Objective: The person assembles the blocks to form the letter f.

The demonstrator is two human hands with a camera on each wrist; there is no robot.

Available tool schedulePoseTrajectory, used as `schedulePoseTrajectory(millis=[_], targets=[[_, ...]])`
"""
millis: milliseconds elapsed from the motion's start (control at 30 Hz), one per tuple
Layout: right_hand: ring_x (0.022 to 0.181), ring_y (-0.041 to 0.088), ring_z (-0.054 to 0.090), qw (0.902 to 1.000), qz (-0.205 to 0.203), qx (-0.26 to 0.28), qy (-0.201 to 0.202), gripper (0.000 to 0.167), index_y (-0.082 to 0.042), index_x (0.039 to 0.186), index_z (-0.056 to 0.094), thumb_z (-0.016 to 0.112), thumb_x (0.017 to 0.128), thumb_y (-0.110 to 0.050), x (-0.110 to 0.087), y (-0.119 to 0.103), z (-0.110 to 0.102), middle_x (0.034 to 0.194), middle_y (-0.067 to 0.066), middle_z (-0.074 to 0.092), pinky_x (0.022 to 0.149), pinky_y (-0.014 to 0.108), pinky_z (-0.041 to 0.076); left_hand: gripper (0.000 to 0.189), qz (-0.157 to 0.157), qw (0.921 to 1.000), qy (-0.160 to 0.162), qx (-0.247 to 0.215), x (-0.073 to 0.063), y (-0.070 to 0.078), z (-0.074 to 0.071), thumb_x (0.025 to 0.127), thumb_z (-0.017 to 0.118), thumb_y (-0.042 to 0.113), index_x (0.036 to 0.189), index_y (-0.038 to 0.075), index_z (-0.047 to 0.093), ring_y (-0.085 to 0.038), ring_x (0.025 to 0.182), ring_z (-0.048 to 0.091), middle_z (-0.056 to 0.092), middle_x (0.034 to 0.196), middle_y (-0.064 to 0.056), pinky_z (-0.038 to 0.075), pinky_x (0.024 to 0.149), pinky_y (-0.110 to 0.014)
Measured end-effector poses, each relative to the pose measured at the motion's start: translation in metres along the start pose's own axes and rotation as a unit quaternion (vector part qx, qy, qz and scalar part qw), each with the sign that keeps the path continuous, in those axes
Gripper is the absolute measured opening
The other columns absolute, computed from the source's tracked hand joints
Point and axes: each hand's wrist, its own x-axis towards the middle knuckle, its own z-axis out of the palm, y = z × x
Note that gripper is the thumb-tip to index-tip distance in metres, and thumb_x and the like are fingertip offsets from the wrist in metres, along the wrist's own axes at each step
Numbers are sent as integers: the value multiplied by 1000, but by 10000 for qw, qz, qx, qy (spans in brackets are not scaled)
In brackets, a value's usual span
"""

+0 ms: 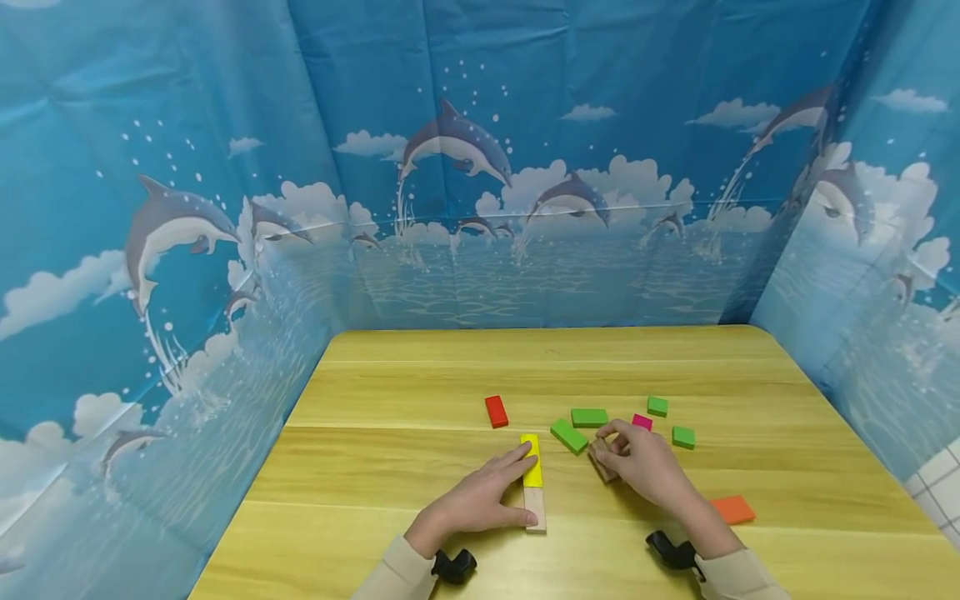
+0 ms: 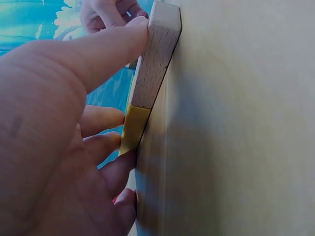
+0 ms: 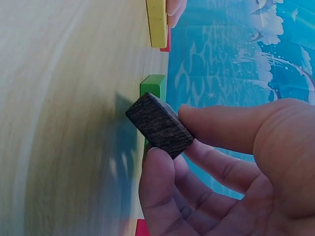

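L hand (image 1: 483,498): fingers extended, touching yellow blk (image 1: 534,477); thumb on abutting pale blk (image 1: 535,502). R hand (image 1: 652,468): pinching dk brown blk (image 3: 160,125) nr green blk (image 1: 569,436).

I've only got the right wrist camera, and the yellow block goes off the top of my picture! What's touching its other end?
Observer: A pale wooden block sits end to end with the yellow block.
Operator: Ooh! I see fingertips by the yellow one. Where's that hand's thumb?
Observer: The left hand has its thumb on the pale wooden block.
Operator: Am I missing any colours?
Observer: Yes, an orange block lies on the table, partly hidden behind the right forearm.
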Motion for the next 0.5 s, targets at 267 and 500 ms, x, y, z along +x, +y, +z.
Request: schedulePoseTrajectory(millis=[267, 500], targets=[[62, 15, 57, 9998, -91, 124, 101, 27, -9, 117, 68, 75, 92, -17, 0, -4, 2, 86, 1, 64, 49, 30, 47, 84, 29, 10000, 25, 0, -1, -3, 1, 95, 63, 57, 161, 18, 29, -28, 152, 18, 11, 168, 0, 19, 120, -50], [75, 17, 62, 9992, -213, 217, 255, 29, -13, 121, 69, 75, 93, -14, 1, -6, 5, 86, 1, 62, 50, 30, 50, 82, 95, 9999, -1, -51, -1, -3, 1, 96, 61, 56, 161, 19, 28, -29, 152, 17, 10, 169, -2, 18, 120, -51]])
